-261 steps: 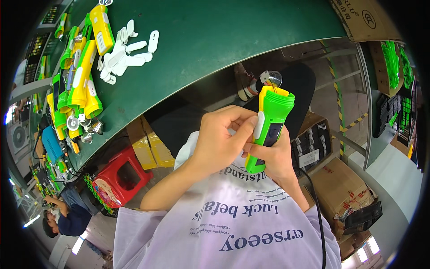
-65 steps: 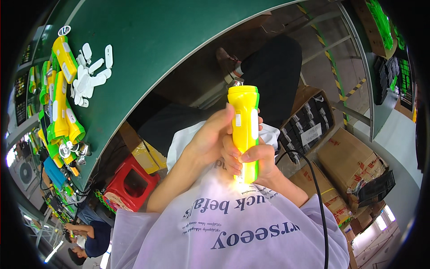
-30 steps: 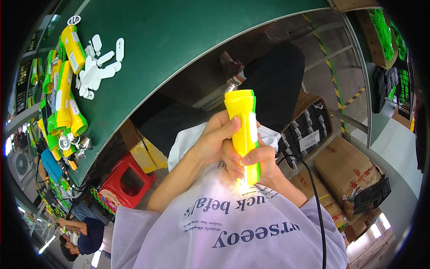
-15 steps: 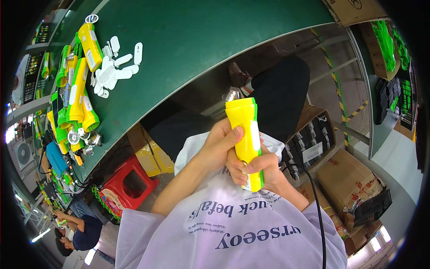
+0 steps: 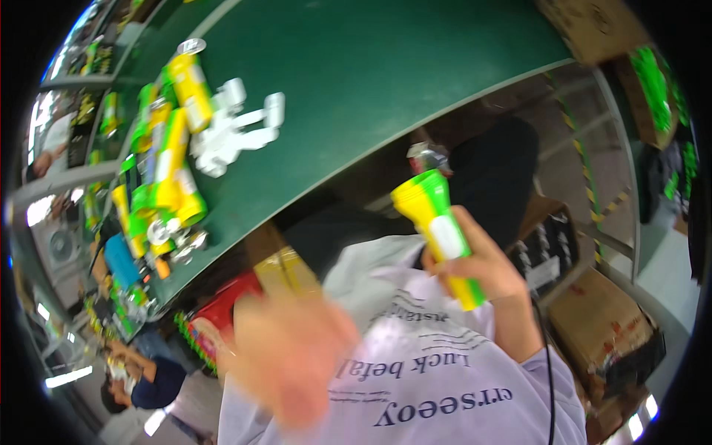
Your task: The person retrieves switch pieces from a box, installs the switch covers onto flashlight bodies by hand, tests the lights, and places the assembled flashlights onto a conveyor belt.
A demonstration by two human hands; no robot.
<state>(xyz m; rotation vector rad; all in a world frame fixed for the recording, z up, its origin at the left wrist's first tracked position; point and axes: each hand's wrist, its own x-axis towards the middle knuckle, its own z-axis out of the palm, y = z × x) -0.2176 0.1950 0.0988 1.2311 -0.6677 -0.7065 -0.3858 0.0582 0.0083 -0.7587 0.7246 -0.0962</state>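
A yellow and green flashlight body (image 5: 447,239) with a white panel on its side is in my right hand (image 5: 495,267), whose fingers wrap round the lower part. The wide end points up and away from me. Just beyond that end hangs a clear, shiny reflector piece (image 5: 429,158); how it joins the body is too blurred to tell. My left hand (image 5: 289,360) is off the flashlight, in front of my shirt at lower left. Motion smears its fingers, so I cannot tell whether it holds anything.
On the green table (image 5: 356,74) at the left lie several flashlight bodies (image 5: 172,152) and a pile of white plastic pieces (image 5: 226,141). A red stool (image 5: 233,297) stands below the table edge. Cardboard boxes (image 5: 604,319) stand at right. Another person (image 5: 152,378) sits at far left.
My left hand has let go of the flashlight and swung down and left. The flashlight, now in my right hand alone, has tilted and turned. The whole view has shifted slightly.
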